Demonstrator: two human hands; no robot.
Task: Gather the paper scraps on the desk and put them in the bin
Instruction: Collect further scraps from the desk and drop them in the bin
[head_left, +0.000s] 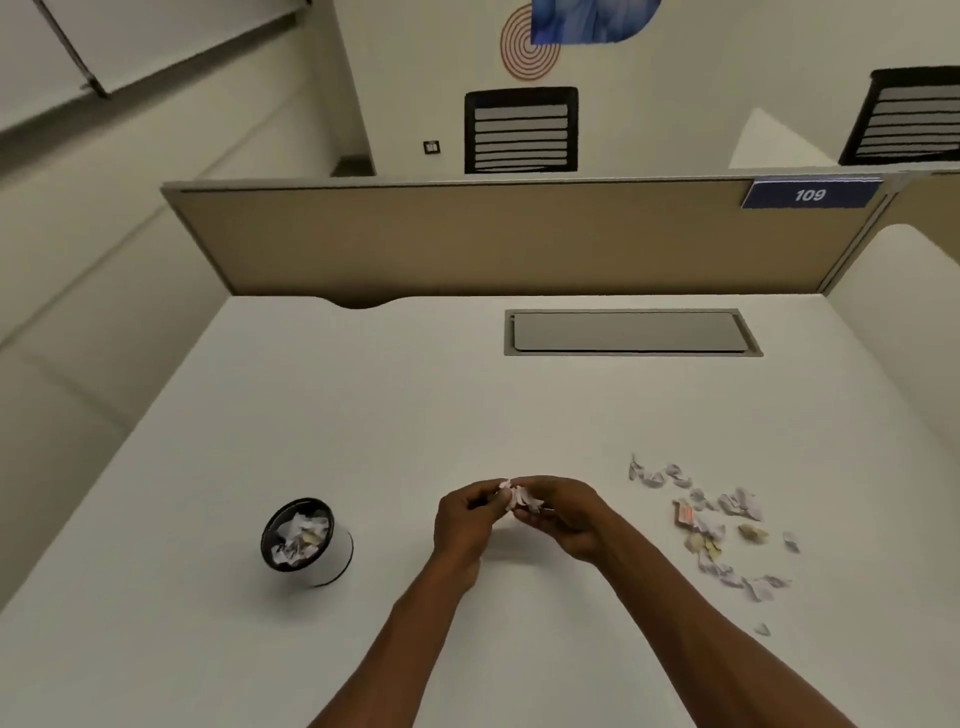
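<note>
Left hand (465, 519) and right hand (566, 514) together pinch a paper wad (517, 496) above the bench (415, 395); loose scraps (717, 530) lie right, bin (306, 540) left.

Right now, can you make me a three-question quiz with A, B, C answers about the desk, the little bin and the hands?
1. Where is the bin?
A. left of both hands
B. right of the loose scraps
C. against the divider

2. What number is on the blue sign?
A. 901
B. 109
C. 190

3. What are the hands doing?
A. lying flat on the desk
B. lifting the bin
C. holding a wad of scraps together

Answers:
1 A, the bin stands on the desk left of the left hand, while the loose scraps lie far right.
2 B, the sign reads 109.
3 C, the left hand and right hand meet around a wad of scraps.
</note>
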